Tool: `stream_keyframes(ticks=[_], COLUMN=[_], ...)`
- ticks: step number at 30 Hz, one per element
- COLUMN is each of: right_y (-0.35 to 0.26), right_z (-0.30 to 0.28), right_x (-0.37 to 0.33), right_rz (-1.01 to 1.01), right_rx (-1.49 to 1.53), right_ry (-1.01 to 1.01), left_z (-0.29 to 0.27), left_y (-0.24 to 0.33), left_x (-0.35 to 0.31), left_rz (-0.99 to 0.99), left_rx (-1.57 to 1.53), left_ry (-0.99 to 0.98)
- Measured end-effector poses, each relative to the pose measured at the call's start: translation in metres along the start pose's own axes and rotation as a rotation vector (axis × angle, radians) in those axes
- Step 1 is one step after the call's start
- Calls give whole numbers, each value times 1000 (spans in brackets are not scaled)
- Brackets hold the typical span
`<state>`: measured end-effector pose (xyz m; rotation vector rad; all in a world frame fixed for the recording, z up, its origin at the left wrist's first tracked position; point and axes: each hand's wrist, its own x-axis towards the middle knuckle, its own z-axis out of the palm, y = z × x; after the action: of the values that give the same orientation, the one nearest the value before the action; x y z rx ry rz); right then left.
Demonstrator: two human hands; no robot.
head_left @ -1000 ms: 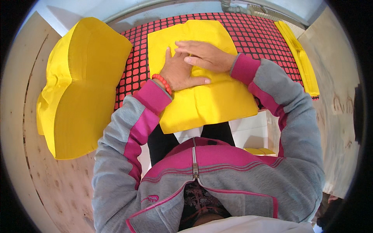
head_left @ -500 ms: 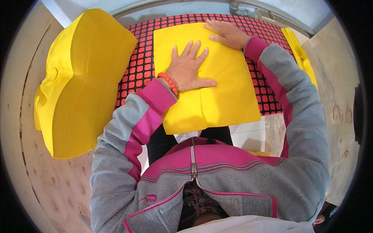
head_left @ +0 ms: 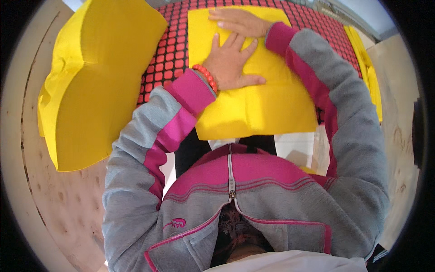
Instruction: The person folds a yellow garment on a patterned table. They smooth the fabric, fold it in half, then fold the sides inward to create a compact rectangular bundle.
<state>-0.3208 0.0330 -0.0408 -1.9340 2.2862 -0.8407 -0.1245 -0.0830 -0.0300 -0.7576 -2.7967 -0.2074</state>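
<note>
A yellow piece of cloth (head_left: 267, 109) lies spread over a red-and-black checked surface, its near edge hanging toward my lap. My left hand (head_left: 233, 61) presses flat on the cloth with fingers spread, a red bead bracelet at the wrist. Beyond it, my right hand (head_left: 240, 21) rests on the far part of the cloth, fingers stretched out and pointing left. Neither hand grips anything.
To the left stands a tall stack of yellow cloths (head_left: 108, 86) on a wooden board (head_left: 77, 204). Folded yellow cloth (head_left: 364, 68) lies at the right edge of the checked surface (head_left: 172, 50). A pipe and radiator (head_left: 335, 11) run behind.
My right hand has slid left across the far part of the cloth, from its top right corner toward the middle. My left hand stays spread on the cloth. The whole view has shifted slightly.
</note>
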Motion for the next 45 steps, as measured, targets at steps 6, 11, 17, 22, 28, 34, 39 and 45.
stream_keyframes(ticks=[6,11,17,22,28,34,39,45], right_y=[20,13,10,9,13,21,-20,-124], right_z=[11,7,9,9,11,18,10,28], right_x=[-7,-2,0,0,1,4,6,-89], right_rz=[-112,-139,-53,-66,-74,-48,175,385], right_rx=[-234,-263,-257,-264,-253,-276,-303,-432], right_ry=[61,53,42,48,48,38,47,233], left_z=[-9,-26,-46,-96,-68,-3,-13,-16], left_y=[19,38,65,64,9,11,18,21], left_x=[-30,-50,-85,-102,-45,-38,-42,-41], left_rz=[115,216,180,234,-11,-94,-90,-118], left_rx=[-55,-94,-140,-439,-501,38,61,100], left_ry=[-40,-161,-251,-551,-18,-57,-86,-141])
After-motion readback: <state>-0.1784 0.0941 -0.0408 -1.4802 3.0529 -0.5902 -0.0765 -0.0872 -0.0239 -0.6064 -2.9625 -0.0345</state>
